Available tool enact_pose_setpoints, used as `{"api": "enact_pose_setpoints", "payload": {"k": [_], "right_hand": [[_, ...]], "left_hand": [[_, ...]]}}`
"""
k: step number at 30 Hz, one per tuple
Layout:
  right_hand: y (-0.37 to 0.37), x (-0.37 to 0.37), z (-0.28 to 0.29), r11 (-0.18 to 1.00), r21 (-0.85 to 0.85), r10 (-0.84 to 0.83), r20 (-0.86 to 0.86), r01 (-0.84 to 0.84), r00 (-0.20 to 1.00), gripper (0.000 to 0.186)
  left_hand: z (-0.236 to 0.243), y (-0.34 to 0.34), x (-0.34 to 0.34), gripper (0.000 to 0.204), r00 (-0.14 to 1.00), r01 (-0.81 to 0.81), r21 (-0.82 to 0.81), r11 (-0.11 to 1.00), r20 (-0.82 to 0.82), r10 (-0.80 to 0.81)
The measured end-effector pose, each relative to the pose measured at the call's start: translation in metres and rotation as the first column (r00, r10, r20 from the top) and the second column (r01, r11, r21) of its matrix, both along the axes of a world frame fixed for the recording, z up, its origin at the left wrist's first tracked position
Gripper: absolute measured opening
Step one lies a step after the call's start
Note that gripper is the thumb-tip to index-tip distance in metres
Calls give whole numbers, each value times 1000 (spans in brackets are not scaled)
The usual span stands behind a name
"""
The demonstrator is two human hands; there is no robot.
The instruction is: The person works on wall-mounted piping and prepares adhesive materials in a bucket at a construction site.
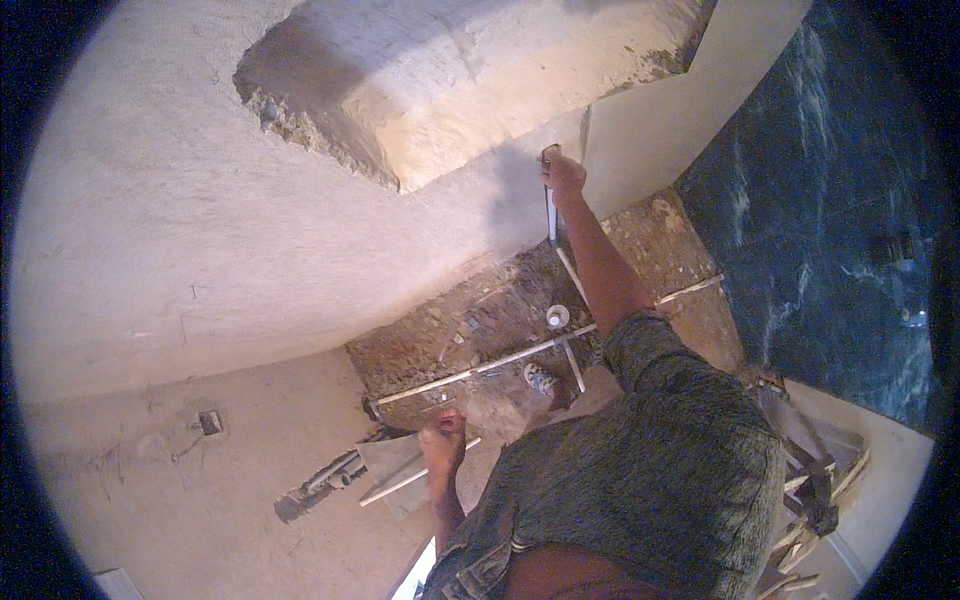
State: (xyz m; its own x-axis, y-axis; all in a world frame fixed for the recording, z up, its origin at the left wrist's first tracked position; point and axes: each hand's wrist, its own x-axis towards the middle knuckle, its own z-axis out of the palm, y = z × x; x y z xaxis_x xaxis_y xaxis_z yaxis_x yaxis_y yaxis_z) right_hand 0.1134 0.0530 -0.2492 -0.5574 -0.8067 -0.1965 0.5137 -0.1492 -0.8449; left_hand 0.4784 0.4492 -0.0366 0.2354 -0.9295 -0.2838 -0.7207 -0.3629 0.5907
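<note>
Pale plaster across the wall [260,240], with the right hand [565,178] before it at full reach, under the rough-edged recess [450,130]. Fingers closed around a slim, straight-edged tool [552,217], standing nearly upright beside the wall; not possible to tell its exact kind, nor if touching. Left hand [443,440] lower, near a grey board [390,458], fingers curled; impossible to tell whether gripping it. Probably best to guide the tool with loose wrist and even pressure, without letting a corner dig into the plaster. With such long reach, wise to stand balanced, shoe [539,378] away from the wooden strip [490,363] and white container [557,316].
</note>
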Motion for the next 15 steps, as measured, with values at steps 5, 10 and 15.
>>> {"api": "enact_pose_setpoints", "payload": {"k": [5,10,15], "right_hand": [[-25,-61,-67,965,205,-11,-598,167,801,25],[43,4,37,927,370,41,-271,65,962,27],[126,23,107,947,320,39,-52,-20,998,23]], "left_hand": [[10,-20,-11,25,992,123,-78,989,18,-122],[1,-7,-8,22,958,200,-26,979,214,-190],[9,-48,-22,23,974,186,-151,971,-99,-202]]}}
